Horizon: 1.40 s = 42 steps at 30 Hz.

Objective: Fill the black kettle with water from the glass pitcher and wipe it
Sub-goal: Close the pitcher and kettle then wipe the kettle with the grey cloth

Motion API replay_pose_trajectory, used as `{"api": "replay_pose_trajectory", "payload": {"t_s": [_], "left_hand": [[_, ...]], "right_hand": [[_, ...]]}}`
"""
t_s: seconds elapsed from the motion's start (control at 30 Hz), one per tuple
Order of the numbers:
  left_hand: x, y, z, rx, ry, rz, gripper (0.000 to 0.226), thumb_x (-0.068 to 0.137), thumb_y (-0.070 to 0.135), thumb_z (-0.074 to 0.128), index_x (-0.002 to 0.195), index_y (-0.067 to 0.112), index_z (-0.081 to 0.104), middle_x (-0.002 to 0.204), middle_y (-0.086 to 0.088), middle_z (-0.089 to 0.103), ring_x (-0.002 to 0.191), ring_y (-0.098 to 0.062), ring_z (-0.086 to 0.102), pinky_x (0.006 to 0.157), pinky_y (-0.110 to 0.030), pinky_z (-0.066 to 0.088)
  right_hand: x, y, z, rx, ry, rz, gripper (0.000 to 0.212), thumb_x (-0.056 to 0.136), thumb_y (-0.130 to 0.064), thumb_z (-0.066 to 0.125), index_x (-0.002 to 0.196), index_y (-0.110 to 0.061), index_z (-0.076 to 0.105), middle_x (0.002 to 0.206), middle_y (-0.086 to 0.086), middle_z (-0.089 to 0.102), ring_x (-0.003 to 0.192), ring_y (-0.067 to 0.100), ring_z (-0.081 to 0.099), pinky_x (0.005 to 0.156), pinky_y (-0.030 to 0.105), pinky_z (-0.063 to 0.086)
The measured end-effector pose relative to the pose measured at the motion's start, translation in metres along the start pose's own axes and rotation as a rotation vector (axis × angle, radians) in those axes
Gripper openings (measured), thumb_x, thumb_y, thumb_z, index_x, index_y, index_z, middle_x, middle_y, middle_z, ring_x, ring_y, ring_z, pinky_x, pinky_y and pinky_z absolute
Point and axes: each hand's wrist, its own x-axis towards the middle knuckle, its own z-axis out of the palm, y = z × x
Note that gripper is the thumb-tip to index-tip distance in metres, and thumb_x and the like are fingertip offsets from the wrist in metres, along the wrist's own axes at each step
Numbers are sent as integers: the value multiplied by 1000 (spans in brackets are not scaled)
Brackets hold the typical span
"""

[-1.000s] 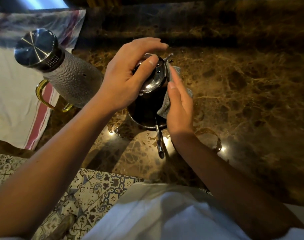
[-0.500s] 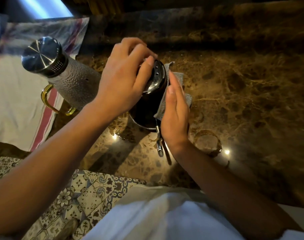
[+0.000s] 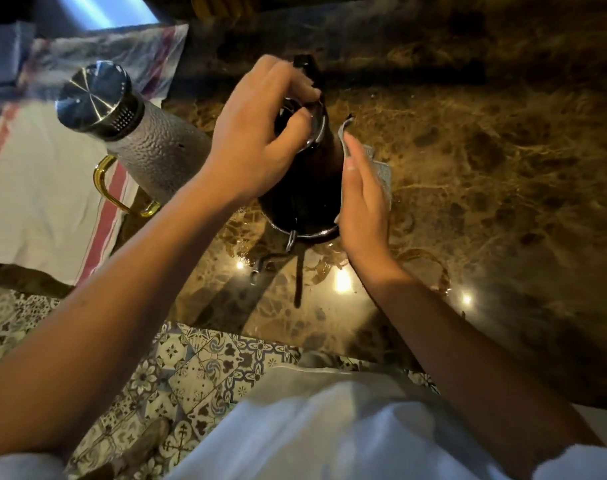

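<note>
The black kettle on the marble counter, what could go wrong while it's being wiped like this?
1. The black kettle is tipped, steadied only by the left hand at its metal lid; if full, water might spill or the lid slip.
2. The right hand presses the grey cloth sideways against it, which could push it over.
3. The hammered glass pitcher stands close to the left forearm and could get knocked.

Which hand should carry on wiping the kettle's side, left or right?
Right. The right hand already presses the grey cloth flat against the black kettle body. The left hand is gripping the kettle's top at the lid, steadying it, and holds no cloth.
</note>
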Motion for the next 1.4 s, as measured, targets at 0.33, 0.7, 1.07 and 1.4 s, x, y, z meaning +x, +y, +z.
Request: {"api": "replay_pose_trajectory", "payload": {"t_s": [0.33,0.7,1.07,1.4], "left_hand": [[0,-9,1,-189,66,15,17,101,7,60,113,-3,66,112,-12,70,105,-18,66,94,-35,55],[-1,-12,5,-211,97,17,22,93,0,60,114,-6,60,110,-16,66,103,-26,66,91,-44,56],[-1,-13,7,-235,110,12,18,92,0,62,107,-11,60,104,-24,67,98,-32,67,86,-41,56],[-4,-20,8,-268,56,6,18,95,-2,60,111,-9,60,109,-32,67,106,-41,67,93,-58,54]], "right_hand": [[12,-8,8,79,4,-96,42,112,-15,35,151,-6,49,149,-3,53,143,4,46,121,27,36],[-32,-23,9,54,154,13,44,107,-10,46,151,-10,51,155,-1,51,147,6,43,123,26,35],[18,-4,4,95,194,66,34,99,-4,45,102,-28,68,117,-1,62,119,19,60,108,36,50],[-30,-38,6,263,147,20,36,103,11,41,134,2,57,122,-5,64,110,-18,60,94,4,43]]}}
